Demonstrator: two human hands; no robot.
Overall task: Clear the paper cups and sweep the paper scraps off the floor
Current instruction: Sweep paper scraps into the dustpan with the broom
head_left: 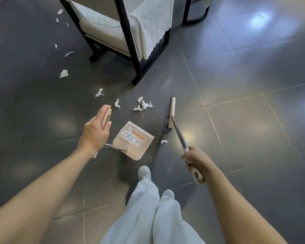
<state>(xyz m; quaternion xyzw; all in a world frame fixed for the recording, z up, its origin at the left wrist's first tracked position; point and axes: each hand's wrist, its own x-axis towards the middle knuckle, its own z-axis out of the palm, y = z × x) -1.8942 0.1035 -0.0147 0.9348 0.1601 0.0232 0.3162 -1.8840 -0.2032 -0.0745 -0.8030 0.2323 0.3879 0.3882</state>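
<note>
My left hand grips the beige handle of a long-handled dustpan, whose pan rests on the dark tiled floor with several white paper scraps inside. My right hand grips the beige end of a broom handle; the broom head with black bristles stands on the floor to the right of the pan. A small pile of white paper scraps lies just beyond the pan, left of the broom head. One scrap lies between pan and broom. More scraps trail off to the upper left. No paper cups are visible.
An armchair with a black frame, white cushions and a white throw stands ahead, its front leg close to the scrap pile. Another black-framed piece stands at the top right. My legs in light trousers are below the pan.
</note>
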